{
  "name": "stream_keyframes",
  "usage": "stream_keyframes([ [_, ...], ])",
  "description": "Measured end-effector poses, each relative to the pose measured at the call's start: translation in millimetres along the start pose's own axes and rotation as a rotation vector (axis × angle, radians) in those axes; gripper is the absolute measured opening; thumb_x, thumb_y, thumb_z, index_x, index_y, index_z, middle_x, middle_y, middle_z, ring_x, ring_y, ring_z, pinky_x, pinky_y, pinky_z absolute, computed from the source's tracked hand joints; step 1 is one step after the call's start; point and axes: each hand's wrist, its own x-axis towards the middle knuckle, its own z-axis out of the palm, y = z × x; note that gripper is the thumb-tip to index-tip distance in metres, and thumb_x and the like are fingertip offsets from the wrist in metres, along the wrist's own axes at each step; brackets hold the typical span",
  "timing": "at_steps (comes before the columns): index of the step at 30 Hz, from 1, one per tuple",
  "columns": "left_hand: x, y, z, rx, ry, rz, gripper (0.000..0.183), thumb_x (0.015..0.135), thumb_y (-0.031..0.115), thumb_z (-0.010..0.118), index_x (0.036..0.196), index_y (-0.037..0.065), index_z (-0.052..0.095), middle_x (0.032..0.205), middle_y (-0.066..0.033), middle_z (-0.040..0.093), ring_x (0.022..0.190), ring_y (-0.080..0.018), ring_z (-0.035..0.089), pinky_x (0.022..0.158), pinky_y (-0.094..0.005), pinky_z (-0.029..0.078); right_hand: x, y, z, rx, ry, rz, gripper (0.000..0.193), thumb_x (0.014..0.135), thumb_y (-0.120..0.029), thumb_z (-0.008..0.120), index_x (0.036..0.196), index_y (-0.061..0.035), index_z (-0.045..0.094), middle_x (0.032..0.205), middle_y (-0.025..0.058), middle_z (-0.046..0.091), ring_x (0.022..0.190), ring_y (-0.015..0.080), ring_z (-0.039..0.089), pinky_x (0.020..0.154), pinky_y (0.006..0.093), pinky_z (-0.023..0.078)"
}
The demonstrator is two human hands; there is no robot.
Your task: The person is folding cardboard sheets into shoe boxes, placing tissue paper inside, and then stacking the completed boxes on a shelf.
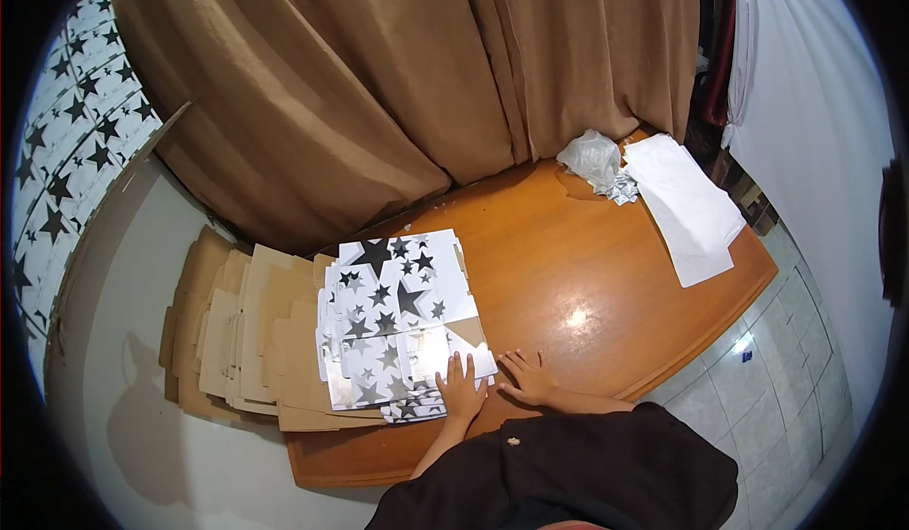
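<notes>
My left hand (461,394) lies flat, fingers stretched, on the near right corner of a stack of white cardboard sheets (388,303) printed with black and grey stars. It grips nothing. To its right, my right hand (527,379) rests on the wooden table (559,265) with its fingers apart, just beside the stack's right edge. A brown patch shows on the top sheet near my left hand. Left of the printed stack, several plain brown cardboard pieces (272,312) lean over one another in a slanting row.
A crumpled clear plastic bag (593,159), silvery crumpled wrapping (619,187) and white paper sheets (684,213) lie at the table's far right. Brown curtains (398,66) hang behind. White cloth (805,85) hangs at right. Star-patterned sheeting (76,132) covers something at upper left.
</notes>
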Motion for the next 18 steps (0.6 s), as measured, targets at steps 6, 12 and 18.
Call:
stream_keyframes([
  [6,-4,-5,-5,-0.132,-0.041,-0.019,0.052,0.087,0.039,0.051,0.133,0.015,0.044,0.142,-0.0174,0.034,0.132,-0.0301,0.030,0.100,-0.0611,0.018,-8,6,-3,0.203,0.047,-0.020,0.063,0.089,-0.047,0.045,0.136,-0.0084,0.033,0.140,0.0146,0.037,0.133,0.0302,0.029,0.104,0.0614,0.013],
  [12,3,3,-36,-0.536,0.211,-0.158,0.038,0.091,0.006,0.043,0.127,-0.002,0.046,0.123,-0.0173,0.055,0.112,-0.0299,0.053,0.104,-0.0539,0.021,-4,19,8,0.553,0.254,0.086,0.054,0.091,-0.035,0.048,0.133,-0.0048,0.035,0.126,0.0176,0.050,0.122,0.0298,0.044,0.106,0.0567,0.013],
  [18,26,-4,-73,-0.709,0.554,-0.343,0.028,0.095,0.013,0.040,0.106,-0.008,0.055,0.108,-0.0259,0.059,0.101,-0.0401,0.056,0.094,-0.0421,0.038,24,49,8,0.761,0.627,0.225,0.034,0.092,-0.022,0.047,0.118,-0.0007,0.050,0.104,0.0176,0.059,0.094,0.0257,0.060,0.077,0.0329,0.048],
])
